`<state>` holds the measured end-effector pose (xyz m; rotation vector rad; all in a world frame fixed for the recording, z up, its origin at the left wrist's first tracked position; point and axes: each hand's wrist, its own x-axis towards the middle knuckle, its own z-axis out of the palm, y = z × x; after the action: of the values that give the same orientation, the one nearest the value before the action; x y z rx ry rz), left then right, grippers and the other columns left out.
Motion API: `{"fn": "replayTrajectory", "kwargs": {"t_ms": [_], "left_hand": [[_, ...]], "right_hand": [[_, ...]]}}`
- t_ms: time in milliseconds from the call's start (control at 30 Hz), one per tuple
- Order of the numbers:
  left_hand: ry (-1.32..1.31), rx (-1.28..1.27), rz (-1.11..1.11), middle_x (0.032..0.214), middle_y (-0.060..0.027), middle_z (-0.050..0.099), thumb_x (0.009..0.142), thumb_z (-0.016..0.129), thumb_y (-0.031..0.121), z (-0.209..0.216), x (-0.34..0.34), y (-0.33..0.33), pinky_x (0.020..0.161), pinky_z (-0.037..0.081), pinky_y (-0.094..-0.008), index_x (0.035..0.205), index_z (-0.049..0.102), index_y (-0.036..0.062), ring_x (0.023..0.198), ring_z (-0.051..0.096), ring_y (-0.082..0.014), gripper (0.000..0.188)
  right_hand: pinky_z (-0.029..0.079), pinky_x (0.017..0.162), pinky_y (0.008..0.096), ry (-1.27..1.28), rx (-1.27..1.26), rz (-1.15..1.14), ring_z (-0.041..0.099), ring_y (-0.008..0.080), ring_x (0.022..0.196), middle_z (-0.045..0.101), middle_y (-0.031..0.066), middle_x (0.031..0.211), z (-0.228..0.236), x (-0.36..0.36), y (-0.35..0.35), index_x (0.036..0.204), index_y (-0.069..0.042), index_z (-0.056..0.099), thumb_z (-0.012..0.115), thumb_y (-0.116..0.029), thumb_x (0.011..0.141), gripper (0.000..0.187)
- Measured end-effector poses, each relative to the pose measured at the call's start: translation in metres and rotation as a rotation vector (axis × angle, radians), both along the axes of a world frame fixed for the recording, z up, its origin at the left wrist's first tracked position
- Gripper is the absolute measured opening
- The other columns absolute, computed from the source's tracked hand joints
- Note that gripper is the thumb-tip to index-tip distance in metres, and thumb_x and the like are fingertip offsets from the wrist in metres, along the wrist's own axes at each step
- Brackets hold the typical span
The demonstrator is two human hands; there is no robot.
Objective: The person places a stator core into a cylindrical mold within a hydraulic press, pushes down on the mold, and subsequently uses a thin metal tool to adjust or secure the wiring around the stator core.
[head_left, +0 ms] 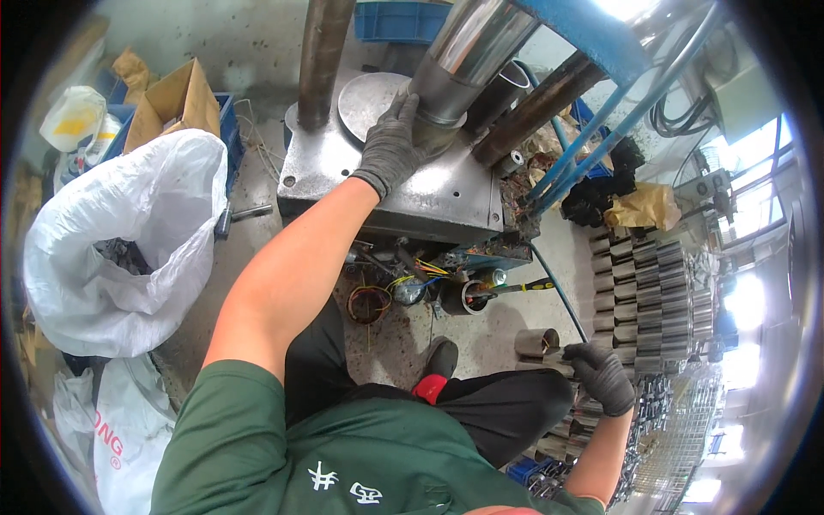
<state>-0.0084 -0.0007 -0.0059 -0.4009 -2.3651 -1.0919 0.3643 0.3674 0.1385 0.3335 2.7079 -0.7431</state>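
- Right up against the lens: green shirt (pixel 378 442), slanted white characters across the chest.
- Up ahead, at the end of an outstretched arm: left grip (pixel 392 148), gloved in dark grey, fingers extended and nearly side by side, laid against the near left side of a dull grey collar (pixel 446 96), not wrapped round it.
- And the collar? Just beyond those fingertips and to their right, above the steel press bed (pixel 322 172), at the lower end of a shiny steel column (pixel 482 41). Long axis in line with the column, leaning up and to the right in this view. Left grip clearly nearer; right well apart.
- Over on the right, low down: right grip (pixel 603 380), same dark glove, fingers curled, just beside a lone steel sleeve (pixel 534 343) and near the stacked steel sleeves (pixel 635 300). Pinched on something or merely bent? Cannot tell from here.
- Just left of the collar: round metal plate (pixel 365 99), flat on the press bed.
- Now for print: bold red letters on a white sack (pixel 129 429) at lower left, running close to its edge; yellow patch on a white bag (pixel 75 120) at upper left, markings too small to make out.
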Motion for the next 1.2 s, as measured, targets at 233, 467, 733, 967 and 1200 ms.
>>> {"fn": "replayTrajectory", "kwargs": {"t_ms": [233,467,733,967,1200], "left_hand": [[-0.022,0.004,-0.013,0.157,-0.0231,0.041,0.082,0.082,0.034,0.001,0.003,0.0,0.118,0.039,-0.0462,0.154,0.037,0.0013,0.14,0.046,-0.0404,0.091],[-0.082,0.001,0.001,0.157,-0.0226,0.042,0.084,0.081,0.026,0.006,0.006,0.0,0.12,0.038,-0.0454,0.156,0.037,0.0036,0.142,0.045,-0.0397,0.087],[-0.064,-0.015,-0.021,0.161,-0.0219,0.036,0.084,0.081,0.037,0.001,0.002,-0.002,0.117,0.04,-0.0478,0.154,0.037,0.0013,0.141,0.045,-0.0403,0.09],[-0.069,-0.039,-0.014,0.161,-0.0214,0.036,0.084,0.08,0.035,0.003,0.002,-0.001,0.118,0.04,-0.0476,0.155,0.036,0.002,0.141,0.045,-0.0394,0.09],[-0.048,-0.009,-0.016,0.161,-0.0211,0.037,0.084,0.08,0.032,0.0,0.002,-0.002,0.118,0.039,-0.047,0.155,0.037,0.003,0.142,0.045,-0.0395,0.088]], "right_hand": [[0.056,0.08,0.036,-0.026,0.063,0.09,0.071,0.0233,0.087,0.075,0.0158,0.099,0.005,-0.002,-0.005,0.116,-0.003,0.074,0.061,-0.004,0.091,0.028],[0.055,0.075,0.0326,-0.014,-0.046,-0.019,0.068,0.0172,0.081,0.075,0.0137,0.097,0.002,0.002,0.0,0.118,-0.001,0.072,0.06,-0.004,0.094,0.027],[0.055,0.073,0.0335,0.083,-0.036,0.029,0.067,0.0169,0.078,0.073,0.0092,0.091,0.004,-0.003,-0.004,0.119,0.0,0.072,0.061,-0.006,0.093,0.028],[0.055,0.076,0.0338,0.066,-0.144,-0.111,0.067,0.02,0.078,0.074,0.0134,0.096,0.008,-0.004,0.009,0.119,-0.001,0.071,0.061,-0.007,0.094,0.028],[0.054,0.074,0.0343,-0.02,-0.046,-0.038,0.067,0.0204,0.08,0.074,0.0158,0.097,0.007,-0.005,0.0,0.116,-0.002,0.073,0.062,-0.005,0.091,0.028]]}}
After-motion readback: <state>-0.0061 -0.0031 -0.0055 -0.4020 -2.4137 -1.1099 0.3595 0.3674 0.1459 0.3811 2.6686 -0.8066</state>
